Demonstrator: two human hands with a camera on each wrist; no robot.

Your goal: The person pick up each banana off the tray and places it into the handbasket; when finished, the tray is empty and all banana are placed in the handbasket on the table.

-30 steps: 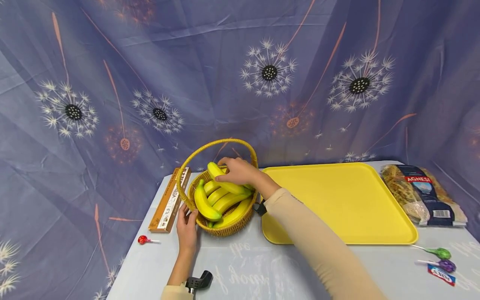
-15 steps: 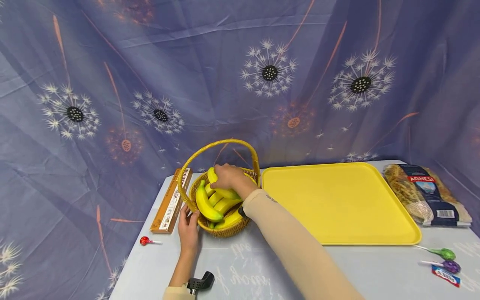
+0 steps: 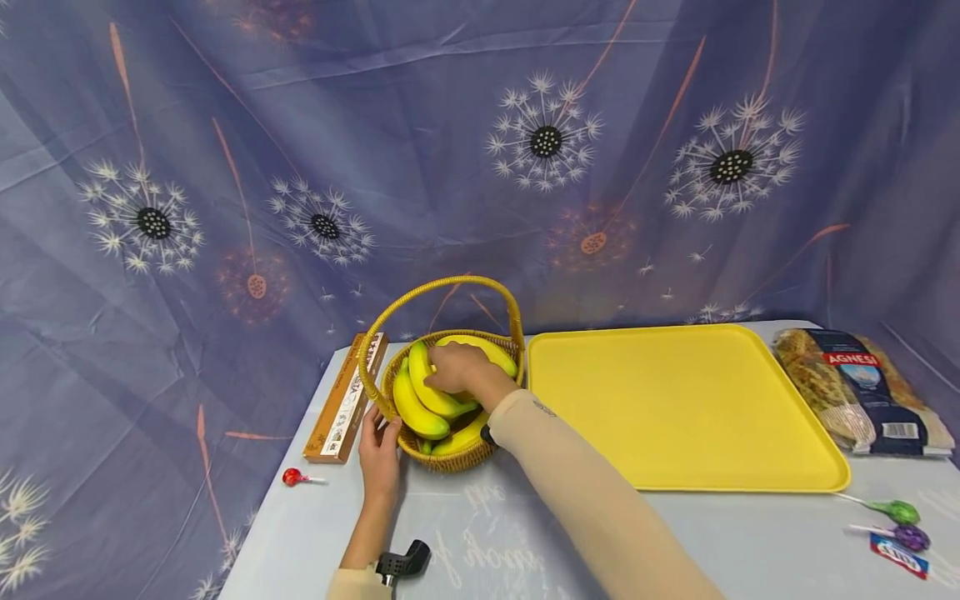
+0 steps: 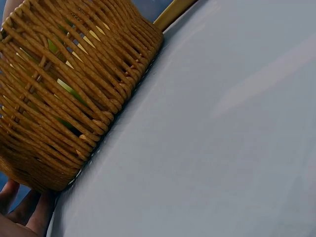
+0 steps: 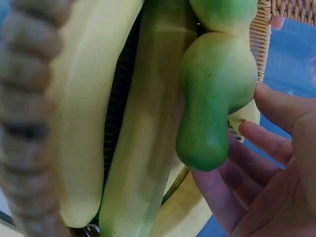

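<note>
- Bananas (image 3: 420, 398) lie in a bunch inside the basket (image 3: 450, 454), which sits on the worktop (image 3: 525, 533) just left of the yellow tray (image 3: 682, 408).
- I see my right hand (image 3: 457, 371) reaching into the basket, under its tall handle (image 3: 438, 292), and resting on top of the bananas.
- From the right wrist view, the fingers (image 5: 256, 143) of that hand look fairly straight and lie against the fruit, next to the green stem end (image 5: 212, 98) of the bunch. I cannot tell if they pinch anything.
- My left hand (image 3: 380, 454) is flat on the worktop with its fingers touching the left side of the basket. The fingers look relaxed, not wrapped round it.
- In the left wrist view I see the woven wall of the basket up close, with fingertips (image 4: 29, 215) against its bottom edge.
- A long brown box (image 3: 345, 400) lies just left of the basket.
- A red lollipop (image 3: 294, 477) lies on the worktop near the box, left of my left hand.
- A pasta bag (image 3: 862, 387) lies to the right of the tray.
- A green lollipop (image 3: 896, 510) and a purple lollipop (image 3: 911, 536) lie near the right edge, in front of the tray.
- A blue cloth (image 3: 480, 150) with white puffy flowers hangs behind it all.
</note>
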